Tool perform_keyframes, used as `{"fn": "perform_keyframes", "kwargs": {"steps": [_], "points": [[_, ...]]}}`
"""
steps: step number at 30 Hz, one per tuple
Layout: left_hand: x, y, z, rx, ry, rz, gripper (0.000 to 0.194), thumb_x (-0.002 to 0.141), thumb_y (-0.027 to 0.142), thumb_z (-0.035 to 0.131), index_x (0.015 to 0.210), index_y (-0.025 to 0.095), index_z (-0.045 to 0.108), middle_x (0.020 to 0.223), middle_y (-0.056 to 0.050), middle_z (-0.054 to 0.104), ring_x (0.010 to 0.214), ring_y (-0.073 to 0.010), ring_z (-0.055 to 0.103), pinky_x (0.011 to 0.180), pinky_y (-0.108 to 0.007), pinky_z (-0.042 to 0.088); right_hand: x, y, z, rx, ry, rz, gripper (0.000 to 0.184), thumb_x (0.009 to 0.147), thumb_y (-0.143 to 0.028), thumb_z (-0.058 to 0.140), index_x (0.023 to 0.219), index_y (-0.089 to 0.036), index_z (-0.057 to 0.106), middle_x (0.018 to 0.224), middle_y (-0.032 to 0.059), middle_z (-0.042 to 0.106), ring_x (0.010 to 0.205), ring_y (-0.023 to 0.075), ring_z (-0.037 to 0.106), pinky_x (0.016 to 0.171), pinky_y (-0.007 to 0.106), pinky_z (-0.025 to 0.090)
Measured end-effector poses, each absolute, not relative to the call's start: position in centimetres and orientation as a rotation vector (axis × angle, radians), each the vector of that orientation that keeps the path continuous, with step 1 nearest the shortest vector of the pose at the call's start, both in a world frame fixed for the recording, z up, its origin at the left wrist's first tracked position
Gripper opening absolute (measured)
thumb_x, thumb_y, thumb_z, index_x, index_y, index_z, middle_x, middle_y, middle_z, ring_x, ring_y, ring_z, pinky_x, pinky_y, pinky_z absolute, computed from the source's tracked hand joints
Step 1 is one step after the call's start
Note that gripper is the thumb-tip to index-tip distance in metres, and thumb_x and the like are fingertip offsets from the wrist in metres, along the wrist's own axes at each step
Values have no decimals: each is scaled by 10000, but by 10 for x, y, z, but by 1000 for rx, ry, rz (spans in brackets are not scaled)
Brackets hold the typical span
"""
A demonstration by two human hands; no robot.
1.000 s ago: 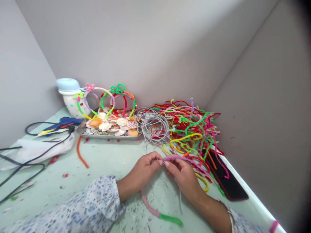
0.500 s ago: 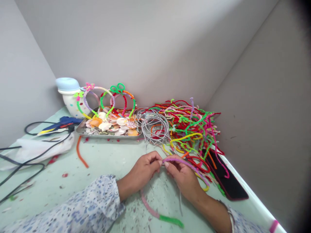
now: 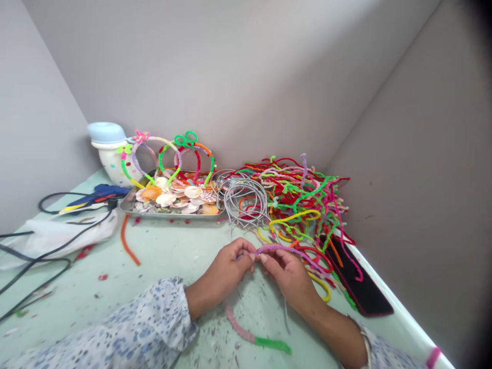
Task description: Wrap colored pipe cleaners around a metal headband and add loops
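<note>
My left hand [image 3: 228, 269] and my right hand [image 3: 286, 279] meet at the fingertips low in the view, pinching a lilac pipe cleaner [image 3: 292, 251]. Its free length curves off to the right, over the table. A thin grey wire [image 3: 285, 315] hangs below my right hand. Beneath my hands lies a pink and green pipe-cleaner length [image 3: 255, 335], and I cannot tell whether it joins the wire. Just beyond my fingers spreads a heap of multicoloured pipe cleaners [image 3: 300, 200].
Pale green table [image 3: 161, 251] with wire hoops [image 3: 244, 202], steel tray [image 3: 169, 215] of seashells, pipe-cleaner headbands [image 3: 169, 159], blue-lidded jar [image 3: 109, 154], glue gun [image 3: 100, 193], plastic bag [image 3: 57, 241], black cables [image 3: 34, 264], orange pipe cleaner [image 3: 126, 241], black phone [image 3: 363, 282]. Walls rise behind and right.
My hands have shifted only slightly, and the lilac pipe cleaner now bends a little differently between my fingers. Everything else stays in place.
</note>
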State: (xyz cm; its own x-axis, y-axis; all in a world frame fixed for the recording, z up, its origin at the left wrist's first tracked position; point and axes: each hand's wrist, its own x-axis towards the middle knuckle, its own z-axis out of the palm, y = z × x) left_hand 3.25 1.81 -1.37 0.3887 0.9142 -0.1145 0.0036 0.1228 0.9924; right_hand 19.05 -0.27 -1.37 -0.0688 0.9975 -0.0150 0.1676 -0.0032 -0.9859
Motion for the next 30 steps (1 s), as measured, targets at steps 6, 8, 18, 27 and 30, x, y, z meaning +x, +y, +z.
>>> {"fn": "perform_keyframes", "kwargs": {"steps": [6, 8, 18, 27, 30], "points": [[32, 16, -10, 1275, 883, 853, 66, 833, 228, 518, 863, 182, 482, 593, 53, 538, 462, -59, 381, 449, -172, 286, 191, -4, -12, -1277, -1412, 1204, 210, 828, -373, 587, 870, -170, 623, 740, 11, 623, 611, 128, 516, 565, 242, 413], [32, 16, -9, 1285, 870, 842, 58, 837, 225, 513, 855, 179, 483, 588, 50, 542, 461, -58, 374, 447, -170, 279, 191, -4, -12, -1280, -1410, 1209, 217, 826, -378, 590, 867, -167, 623, 711, 2, 607, 594, 123, 507, 550, 237, 405], [32, 15, -13, 1290, 864, 821, 61, 846, 248, 500, 855, 187, 504, 564, 41, 553, 438, -66, 347, 421, -174, 243, 193, -4, -13, -1336, -1464, 1070, 224, 838, -378, 580, 778, -166, 623, 654, -9, 560, 610, 129, 487, 576, 240, 397], [34, 12, -11, 1258, 919, 880, 99, 815, 255, 534, 879, 180, 543, 548, 48, 522, 477, -81, 402, 483, -187, 285, 195, -3, -17, -1278, -1492, 1133, 196, 867, -364, 546, 844, -180, 607, 631, -29, 515, 568, 122, 461, 530, 229, 381], [35, 13, -12, 1225, 921, 909, 95, 797, 249, 551, 859, 177, 540, 549, 53, 498, 503, -86, 421, 497, -187, 295, 197, -4, -14, -1269, -1576, 1089, 162, 880, -330, 528, 861, -191, 610, 673, -20, 548, 609, 129, 500, 568, 232, 408]]}}
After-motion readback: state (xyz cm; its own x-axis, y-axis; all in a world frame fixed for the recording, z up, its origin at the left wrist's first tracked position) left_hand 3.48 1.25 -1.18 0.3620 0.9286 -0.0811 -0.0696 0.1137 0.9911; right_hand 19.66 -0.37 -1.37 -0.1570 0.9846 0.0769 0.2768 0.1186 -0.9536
